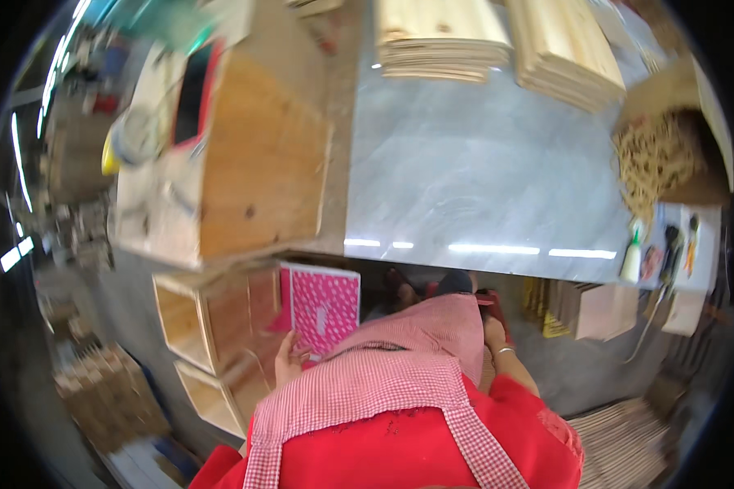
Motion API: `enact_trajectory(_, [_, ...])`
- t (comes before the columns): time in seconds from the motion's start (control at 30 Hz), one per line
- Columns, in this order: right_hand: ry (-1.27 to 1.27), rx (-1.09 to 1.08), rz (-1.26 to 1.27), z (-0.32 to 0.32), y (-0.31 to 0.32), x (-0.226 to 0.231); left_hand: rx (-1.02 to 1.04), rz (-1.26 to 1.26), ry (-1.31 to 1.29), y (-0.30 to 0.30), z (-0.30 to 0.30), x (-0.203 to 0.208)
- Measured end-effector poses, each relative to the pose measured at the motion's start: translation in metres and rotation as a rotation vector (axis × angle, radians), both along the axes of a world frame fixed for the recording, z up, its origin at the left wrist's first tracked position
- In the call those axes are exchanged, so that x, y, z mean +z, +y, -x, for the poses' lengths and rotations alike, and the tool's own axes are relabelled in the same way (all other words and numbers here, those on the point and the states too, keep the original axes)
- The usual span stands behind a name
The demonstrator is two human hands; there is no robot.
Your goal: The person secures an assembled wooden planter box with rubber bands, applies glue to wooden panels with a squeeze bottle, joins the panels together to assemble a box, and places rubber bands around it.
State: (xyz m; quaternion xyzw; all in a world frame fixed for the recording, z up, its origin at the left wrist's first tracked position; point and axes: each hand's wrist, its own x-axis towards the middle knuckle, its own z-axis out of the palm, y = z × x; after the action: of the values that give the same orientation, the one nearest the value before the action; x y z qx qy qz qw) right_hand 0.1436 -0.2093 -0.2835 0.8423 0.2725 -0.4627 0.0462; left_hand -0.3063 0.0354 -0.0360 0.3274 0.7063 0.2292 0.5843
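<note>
Apparently, in the head view, the only one, the work stands between steps. The person's left hand (289,360) is beside the pink dotted panel (324,306), which stands below the table edge, next to the stacked wooden boxes (230,314). Its fingers are loosely parted with nothing visible in them; whether a fingertip touches the panel, one cannot tell. The right hand (494,334) is low on the other side, by a red object (501,314); its fingers are too hidden to show how far they are closed or whether they hold anything.

As for progress, the boxes look already put together, with their near ends open. The stacks of thin boards (442,45) lie on the grey tabletop (481,171), seemingly waiting, and the white bottle (633,257) stands unattended at its right. Judging by this, handling the panel remains to be done; how much follows does not show.
</note>
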Motion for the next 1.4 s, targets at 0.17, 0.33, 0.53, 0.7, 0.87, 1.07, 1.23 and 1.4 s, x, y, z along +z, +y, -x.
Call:
enact_trajectory(0.17, [0.173, 0.244, 0.237, 0.055, -0.036, -0.037, -0.916, -0.261, 0.371, 0.09, -0.095, 0.014])
enact_trajectory(0.33, [0.346, 0.459, 0.397, 0.01, -0.012, -0.051, -1.715, -0.765, 0.283, 0.105, -0.289, -0.04])
enact_trajectory(0.53, [0.396, 0.316, 0.231, -0.023, -0.025, -0.099, -1.928, -1.123, 0.154, 0.089, -0.436, -0.102])
enact_trajectory(0.7, [0.377, 0.281, 0.12, -0.062, -0.011, -0.089, -1.965, -1.231, 0.159, 0.085, -0.439, -0.115])
enact_trajectory(0.87, [0.257, 0.117, 0.088, -0.115, 0.067, -0.102, -1.977, -1.098, 0.212, 0.078, -0.434, -0.115])
enact_trajectory(1.07, [0.049, -0.052, -0.006, -0.168, 0.001, -0.095, -1.833, -1.245, 0.165, 0.073, -0.436, -0.122])
enact_trajectory(1.23, [-0.369, -0.514, -0.173, -0.182, -0.024, 0.07, -1.803, -1.266, 0.171, 0.073, -0.437, -0.117])
enact_trajectory(1.4, [-1.073, -0.467, -0.84, -0.277, -0.072, 0.121, -1.654, -1.328, 0.212, 0.06, -0.428, -0.108])
